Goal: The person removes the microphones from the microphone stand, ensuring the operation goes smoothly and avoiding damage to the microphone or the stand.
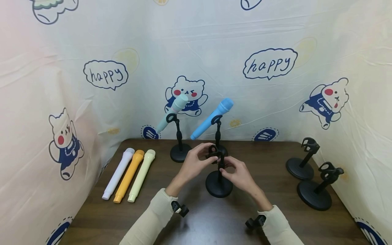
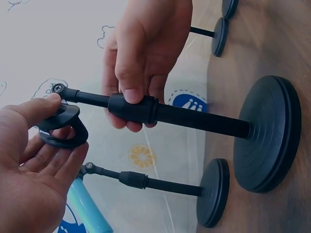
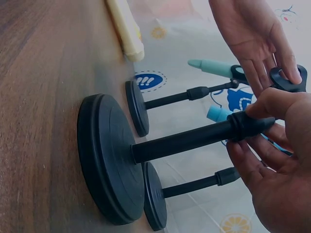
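A black microphone stand [image 1: 218,186] stands upright on the table in front of me. My left hand [image 1: 196,160] holds the ring-shaped clip [image 2: 80,135] at its top, thumb over the clip and fingers beneath. Lower down, my right hand [image 1: 239,174] pinches the thick collar [image 3: 239,127] on the pole between thumb and fingers. The clip has no microphone in it. Just behind, a second stand bears a blue microphone [image 1: 211,119], and left of that another stand [image 1: 180,152] bears a mint-green microphone [image 1: 173,112], both tilted.
White [image 1: 118,173], orange [image 1: 129,177] and pale yellow [image 1: 142,176] microphones lie side by side on the left of the brown table [image 1: 190,221]. Two more black stands, one farther back [image 1: 300,168] and one nearer [image 1: 314,195], are at the right edge. A printed cloth [image 1: 214,44] hangs behind.
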{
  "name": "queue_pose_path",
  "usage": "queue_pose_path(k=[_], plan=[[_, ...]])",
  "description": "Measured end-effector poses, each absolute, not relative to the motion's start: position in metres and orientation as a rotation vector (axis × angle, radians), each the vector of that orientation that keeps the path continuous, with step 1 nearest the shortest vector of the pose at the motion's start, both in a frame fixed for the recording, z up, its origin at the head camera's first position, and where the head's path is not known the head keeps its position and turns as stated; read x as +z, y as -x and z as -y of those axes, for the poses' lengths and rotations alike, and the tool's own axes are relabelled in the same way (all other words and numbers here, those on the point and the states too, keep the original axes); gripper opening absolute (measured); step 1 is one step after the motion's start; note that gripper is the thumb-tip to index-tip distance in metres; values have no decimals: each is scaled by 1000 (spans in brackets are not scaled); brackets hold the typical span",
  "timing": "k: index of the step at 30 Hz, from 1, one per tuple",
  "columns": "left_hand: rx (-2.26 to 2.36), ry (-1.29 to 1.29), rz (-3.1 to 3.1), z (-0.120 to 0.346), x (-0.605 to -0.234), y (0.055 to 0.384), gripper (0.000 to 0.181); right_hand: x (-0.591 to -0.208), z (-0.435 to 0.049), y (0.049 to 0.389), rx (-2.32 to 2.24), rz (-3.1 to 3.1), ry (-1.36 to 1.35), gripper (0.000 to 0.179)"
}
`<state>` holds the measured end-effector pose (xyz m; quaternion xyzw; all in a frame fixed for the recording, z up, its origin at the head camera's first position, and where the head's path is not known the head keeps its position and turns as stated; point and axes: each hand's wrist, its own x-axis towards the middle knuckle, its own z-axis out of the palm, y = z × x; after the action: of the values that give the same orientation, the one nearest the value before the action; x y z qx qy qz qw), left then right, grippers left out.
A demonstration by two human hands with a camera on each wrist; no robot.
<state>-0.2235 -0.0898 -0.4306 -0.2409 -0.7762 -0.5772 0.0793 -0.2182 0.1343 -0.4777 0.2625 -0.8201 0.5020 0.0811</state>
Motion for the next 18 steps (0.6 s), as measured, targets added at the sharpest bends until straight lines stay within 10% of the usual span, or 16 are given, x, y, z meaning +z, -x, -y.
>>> queue_pose_path(k=[18], plan=[[-1715,721,2324,90,-433,225,45,-472,-132,218,1480,2562,-559,42]])
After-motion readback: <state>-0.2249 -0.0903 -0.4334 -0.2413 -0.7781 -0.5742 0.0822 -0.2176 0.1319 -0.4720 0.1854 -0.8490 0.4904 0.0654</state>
